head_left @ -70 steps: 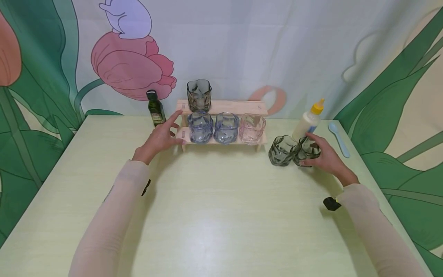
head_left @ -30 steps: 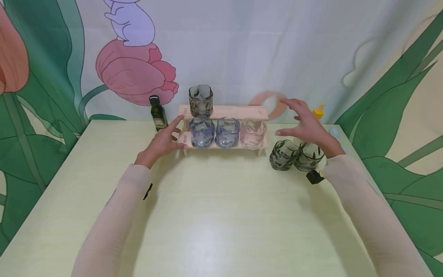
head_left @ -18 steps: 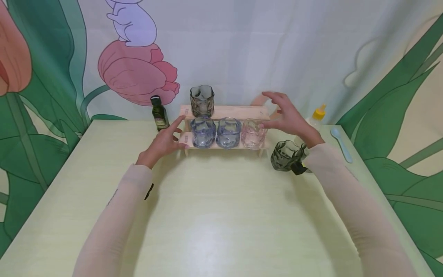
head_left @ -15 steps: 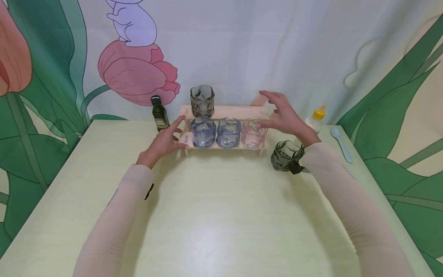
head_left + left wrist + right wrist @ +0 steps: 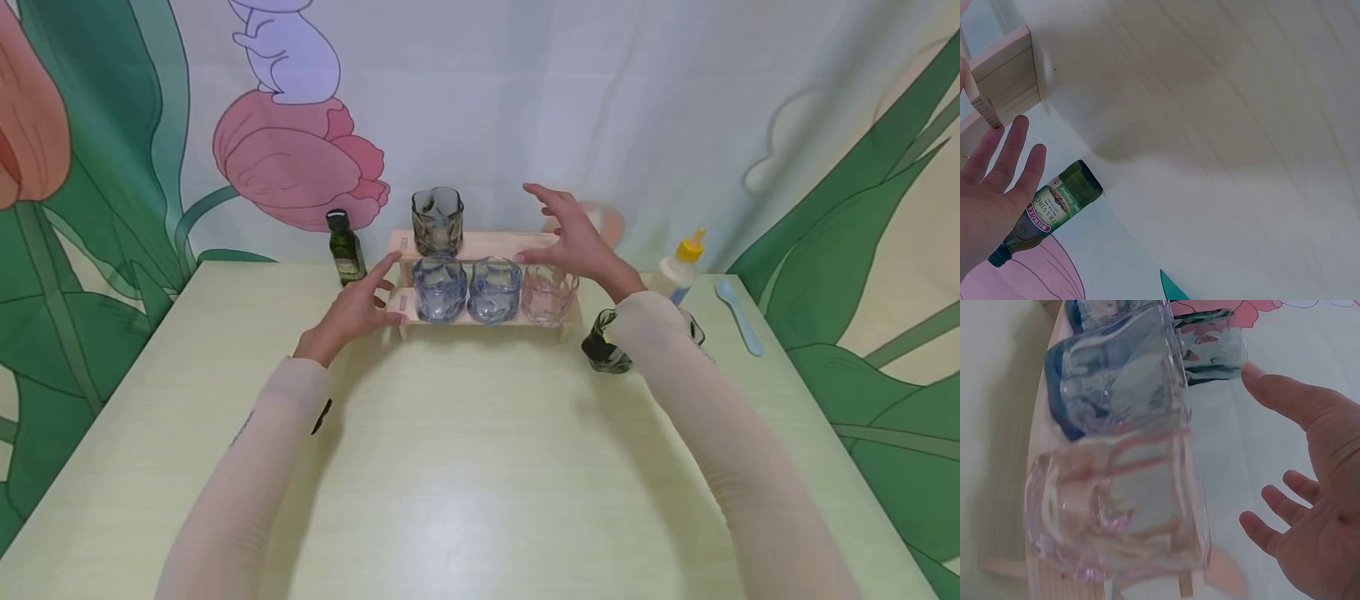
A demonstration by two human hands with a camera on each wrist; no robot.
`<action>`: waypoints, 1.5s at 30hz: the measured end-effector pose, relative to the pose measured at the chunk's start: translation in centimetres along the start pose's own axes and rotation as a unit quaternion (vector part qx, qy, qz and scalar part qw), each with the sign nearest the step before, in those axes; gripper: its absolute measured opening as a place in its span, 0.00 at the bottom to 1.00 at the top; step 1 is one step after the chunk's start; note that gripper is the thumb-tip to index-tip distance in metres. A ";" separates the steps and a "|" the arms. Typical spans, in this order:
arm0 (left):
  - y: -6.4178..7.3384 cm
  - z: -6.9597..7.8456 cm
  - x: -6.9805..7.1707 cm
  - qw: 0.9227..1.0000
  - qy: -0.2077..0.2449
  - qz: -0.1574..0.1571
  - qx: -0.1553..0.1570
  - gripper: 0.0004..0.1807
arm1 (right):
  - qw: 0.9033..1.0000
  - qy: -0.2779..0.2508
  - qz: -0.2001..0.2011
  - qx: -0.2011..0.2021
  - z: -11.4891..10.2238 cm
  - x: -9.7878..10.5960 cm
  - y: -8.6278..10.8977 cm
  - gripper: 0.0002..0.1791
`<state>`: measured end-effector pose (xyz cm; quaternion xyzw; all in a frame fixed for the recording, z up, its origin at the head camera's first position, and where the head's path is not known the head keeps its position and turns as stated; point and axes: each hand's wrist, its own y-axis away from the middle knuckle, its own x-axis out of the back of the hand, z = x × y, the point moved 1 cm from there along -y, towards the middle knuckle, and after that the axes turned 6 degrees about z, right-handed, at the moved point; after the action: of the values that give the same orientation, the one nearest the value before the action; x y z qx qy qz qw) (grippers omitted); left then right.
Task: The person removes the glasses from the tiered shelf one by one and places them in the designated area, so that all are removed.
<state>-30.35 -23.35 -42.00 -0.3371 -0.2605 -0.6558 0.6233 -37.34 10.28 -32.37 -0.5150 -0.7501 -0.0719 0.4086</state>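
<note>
R hand (image 5: 573, 242) is hovering w/ fingers spread over R end of wooden rack (image 5: 491, 242). Just below, pink glass (image 5: 550, 298) is sitting on lower tier, 2 blue glasses (image 5: 493, 293) to hand's L; smoky glass (image 5: 438, 223) is standing up top, farther L. L hand (image 5: 352, 312), also spread, is touching rack's L end; Borges bottle (image 5: 346, 248) is standing on bench (image 5: 465, 450) just behind it.

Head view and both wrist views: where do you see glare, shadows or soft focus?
Head view: pale glare on the near part of the table, soft shadows beside the left sleeve and right sleeve; left wrist view: dim, soft-edged shadow on the table, large lettering on the green bottle readable; right wrist view: dim, pink glass looks soft.
</note>
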 end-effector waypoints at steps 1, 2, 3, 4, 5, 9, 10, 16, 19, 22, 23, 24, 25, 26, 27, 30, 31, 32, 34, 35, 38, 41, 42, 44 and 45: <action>0.0 0.0 0.0 1.000 0.000 -0.002 0.002 0.58 | 1.000 -0.002 -0.002 0.002 -0.2 -0.2 -0.3 0.55; 0.1 0.0 0.0 1.000 0.000 -0.003 0.004 0.59 | 1.000 -0.003 -0.004 0.002 -0.4 -0.5 -0.5 0.55; 0.1 0.0 0.0 1.000 0.001 -0.004 0.005 0.59 | 1.000 -0.001 -0.005 0.004 -0.7 -0.7 -0.7 0.55; 0.1 0.1 0.0 1.000 0.002 -0.004 0.007 0.59 | 1.000 0.002 -0.005 0.006 -0.9 -0.8 -0.9 0.55; 0.1 0.0 0.0 1.000 0.003 -0.005 0.008 0.59 | 1.000 0.005 -0.005 0.006 -1.1 -1.0 -1.2 0.54; 0.1 0.1 0.1 1.000 0.003 -0.003 0.010 0.58 | 1.000 0.014 -0.009 0.009 -1.6 -1.7 -2.0 0.54; 0.0 0.1 0.1 1.000 0.003 -0.004 0.011 0.58 | 1.000 0.015 -0.010 0.011 -1.7 -1.9 -2.2 0.54; 0.0 0.2 0.3 1.000 0.004 -0.005 0.016 0.59 | 1.000 0.017 -0.020 0.017 -1.9 -2.7 -2.9 0.55; 0.0 0.1 0.4 1.000 0.002 -0.003 0.013 0.59 | 0.999 0.013 -0.026 0.015 -2.0 -3.3 -3.4 0.55; 0.0 -0.1 0.4 1.000 0.002 -0.002 0.013 0.59 | 0.999 0.006 -0.030 0.019 -2.3 -4.0 -3.9 0.55; 0.0 -0.1 0.4 1.000 0.002 -0.002 0.014 0.59 | 0.999 0.004 -0.031 0.022 -2.4 -4.3 -4.2 0.55; 0.0 -0.1 0.4 1.000 0.002 -0.002 0.015 0.59 | 0.999 0.005 -0.032 0.025 -2.5 -4.5 -4.3 0.55; 0.0 -0.1 0.4 1.000 0.003 -0.002 0.017 0.59 | 0.999 0.006 -0.033 0.027 -2.6 -4.7 -4.5 0.55; 0.0 -0.1 0.4 1.000 0.002 -0.002 0.019 0.59 | 0.999 0.007 -0.034 0.028 -2.7 -4.9 -4.7 0.55; 0.0 -0.1 0.4 1.000 0.002 -0.003 0.019 0.59 | 0.999 0.008 -0.035 0.026 -2.8 -5.1 -4.8 0.55; 0.0 0.0 0.3 1.000 0.001 -0.004 0.020 0.59 | 0.999 0.012 -0.040 0.019 -3.1 -5.7 -5.2 0.55; 0.0 0.0 0.3 1.000 0.001 -0.004 0.020 0.59 | 0.999 0.012 -0.041 0.017 -3.2 -5.9 -5.3 0.55; 0.0 0.0 0.3 1.000 0.001 -0.004 0.019 0.59 | 0.999 0.010 -0.042 0.015 -3.3 -6.1 -5.4 0.55; 0.0 0.0 0.3 1.000 0.003 -0.004 0.017 0.59 | 0.999 0.004 -0.042 0.015 -3.6 -6.4 -5.5 0.55; 0.1 0.0 0.3 1.000 0.004 -0.004 0.017 0.59 | 0.999 0.004 -0.042 0.016 -3.6 -6.6 -5.7 0.55; 0.0 0.0 0.2 1.000 0.007 -0.004 0.015 0.59 | 0.999 0.005 -0.039 0.019 -3.9 -7.1 -6.0 0.55; 0.0 -0.2 0.1 1.000 0.007 -0.004 0.014 0.58 | 0.999 0.015 -0.038 0.022 -4.0 -7.7 -6.4 0.55; 0.0 -0.2 0.1 1.000 0.006 -0.004 0.013 0.58 | 0.999 0.015 -0.037 0.023 -4.1 -7.9 -6.5 0.55; 0.0 -0.3 0.1 1.000 0.004 -0.003 0.009 0.58 | 0.999 0.017 -0.039 0.021 -4.3 -8.2 -6.7 0.56; 0.0 -0.3 0.1 1.000 0.003 -0.003 0.006 0.58 | 0.999 0.016 -0.040 0.019 -4.5 -8.3 -6.7 0.56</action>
<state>-30.42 -23.65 -42.08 -0.3305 -0.2640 -0.6569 0.6242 -39.38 -1.10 -33.06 -0.4760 -0.7647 -0.0819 0.4266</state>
